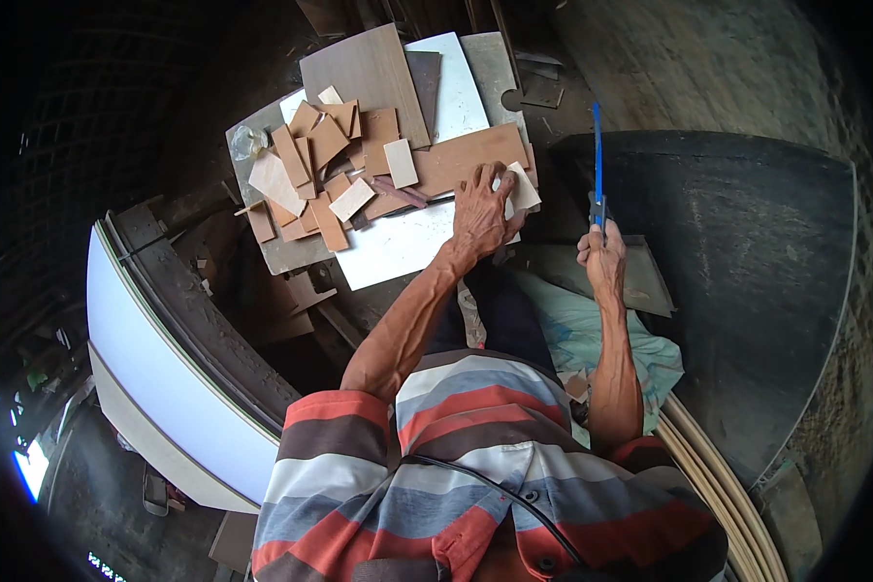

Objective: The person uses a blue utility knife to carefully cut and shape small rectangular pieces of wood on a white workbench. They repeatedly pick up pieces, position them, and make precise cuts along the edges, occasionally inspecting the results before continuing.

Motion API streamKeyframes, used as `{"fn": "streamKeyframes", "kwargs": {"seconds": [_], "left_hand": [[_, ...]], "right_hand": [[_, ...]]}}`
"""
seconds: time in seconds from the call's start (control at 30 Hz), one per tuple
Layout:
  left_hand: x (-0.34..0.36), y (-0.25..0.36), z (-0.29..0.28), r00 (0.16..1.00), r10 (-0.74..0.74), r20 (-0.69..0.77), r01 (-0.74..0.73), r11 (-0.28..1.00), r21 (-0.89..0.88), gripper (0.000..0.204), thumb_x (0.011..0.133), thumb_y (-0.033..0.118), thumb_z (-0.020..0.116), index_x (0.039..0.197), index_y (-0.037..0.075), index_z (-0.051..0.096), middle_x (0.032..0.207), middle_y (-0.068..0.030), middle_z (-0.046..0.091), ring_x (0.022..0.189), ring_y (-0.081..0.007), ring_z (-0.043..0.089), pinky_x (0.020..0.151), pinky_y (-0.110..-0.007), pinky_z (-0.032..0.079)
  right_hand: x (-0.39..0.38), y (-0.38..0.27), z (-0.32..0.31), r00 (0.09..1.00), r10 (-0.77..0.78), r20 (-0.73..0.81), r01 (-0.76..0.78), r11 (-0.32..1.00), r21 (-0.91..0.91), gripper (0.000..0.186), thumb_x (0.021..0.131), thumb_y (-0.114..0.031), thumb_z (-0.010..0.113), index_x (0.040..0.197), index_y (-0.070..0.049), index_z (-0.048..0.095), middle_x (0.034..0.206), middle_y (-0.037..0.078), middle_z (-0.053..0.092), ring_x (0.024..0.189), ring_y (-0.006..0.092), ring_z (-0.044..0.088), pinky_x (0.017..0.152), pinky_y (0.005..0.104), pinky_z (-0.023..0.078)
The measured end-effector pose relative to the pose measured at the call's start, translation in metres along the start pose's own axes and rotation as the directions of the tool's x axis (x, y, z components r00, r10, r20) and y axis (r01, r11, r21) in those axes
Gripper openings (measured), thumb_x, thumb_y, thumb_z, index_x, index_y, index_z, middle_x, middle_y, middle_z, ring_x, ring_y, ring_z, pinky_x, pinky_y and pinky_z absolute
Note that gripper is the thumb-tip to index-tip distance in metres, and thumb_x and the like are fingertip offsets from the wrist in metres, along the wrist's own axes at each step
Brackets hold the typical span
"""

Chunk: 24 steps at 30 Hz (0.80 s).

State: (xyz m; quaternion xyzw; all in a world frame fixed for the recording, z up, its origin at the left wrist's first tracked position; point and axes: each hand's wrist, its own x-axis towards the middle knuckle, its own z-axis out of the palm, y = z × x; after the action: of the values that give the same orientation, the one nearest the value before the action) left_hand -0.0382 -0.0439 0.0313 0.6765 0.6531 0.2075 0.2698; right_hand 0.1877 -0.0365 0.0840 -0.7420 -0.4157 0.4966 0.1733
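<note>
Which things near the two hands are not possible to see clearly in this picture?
Head view only:
- Pale piece under the left hand: the fingers cover most of it.
- Blue blade tool: its handle is hidden inside the right hand.
- Clear object at the board's far corner: too small to identify.

the scene is viewed from one head camera, aimed steeply down, close over the board (398,254).

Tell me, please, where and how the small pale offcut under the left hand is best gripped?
Probably by its right end, coming from the right. The pale offcut lies flat on the brown strip and juts past the left hand, which covers its near part; that free edge lets fingers pinch top and bottom.
</note>
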Motion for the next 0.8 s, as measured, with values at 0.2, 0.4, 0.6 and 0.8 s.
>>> {"fn": "streamKeyframes", "kwargs": {"seconds": [0.2,0.4,0.6,0.8], "left_hand": [[0.028,-0.009,0.035,0.990,0.128,0.066,-0.140,0.962,0.234,0.058,0.078,0.036,0.072,0.130,0.015,0.059,0.142,-0.0090,0.044,0.136,-0.0336,0.034,0.101,-0.066,0.028],[0.039,-0.011,0.041,0.970,0.231,0.069,-0.241,0.914,0.327,0.057,0.079,0.040,0.072,0.130,0.017,0.060,0.144,-0.0040,0.045,0.138,-0.0311,0.033,0.105,-0.072,0.021],[0.033,-0.014,0.042,0.976,0.203,0.073,-0.216,0.911,0.352,0.057,0.080,0.041,0.071,0.132,0.019,0.060,0.145,-0.0022,0.045,0.140,-0.0302,0.032,0.107,-0.072,0.018],[0.033,-0.015,0.043,0.968,0.229,0.103,-0.251,0.888,0.386,0.058,0.083,0.043,0.068,0.136,0.020,0.057,0.146,-0.0009,0.045,0.143,-0.0300,0.030,0.110,-0.074,0.012]], "right_hand": [[-0.043,0.022,0.002,0.993,-0.064,0.100,0.080,0.984,-0.162,0.050,0.095,-0.014,0.043,0.144,-0.008,0.042,0.103,0.024,0.064,0.090,0.0407,0.063,0.082,0.0469,0.048],[-0.050,0.035,0.008,0.952,-0.292,0.097,0.307,0.922,-0.237,0.056,0.096,-0.013,0.042,0.152,-0.014,0.038,0.075,0.012,0.058,0.069,0.0253,0.058,0.071,0.0394,0.049],[-0.057,0.035,0.004,0.952,-0.281,0.120,0.302,0.926,-0.229,0.054,0.095,-0.009,0.046,0.149,-0.016,0.043,0.072,0.014,0.056,0.064,0.0253,0.056,0.068,0.0386,0.048],[-0.058,0.037,0.002,0.958,-0.257,0.131,0.282,0.927,-0.247,0.054,0.095,-0.009,0.047,0.149,-0.016,0.043,0.074,0.012,0.057,0.065,0.0234,0.056,0.069,0.0375,0.048]]}}
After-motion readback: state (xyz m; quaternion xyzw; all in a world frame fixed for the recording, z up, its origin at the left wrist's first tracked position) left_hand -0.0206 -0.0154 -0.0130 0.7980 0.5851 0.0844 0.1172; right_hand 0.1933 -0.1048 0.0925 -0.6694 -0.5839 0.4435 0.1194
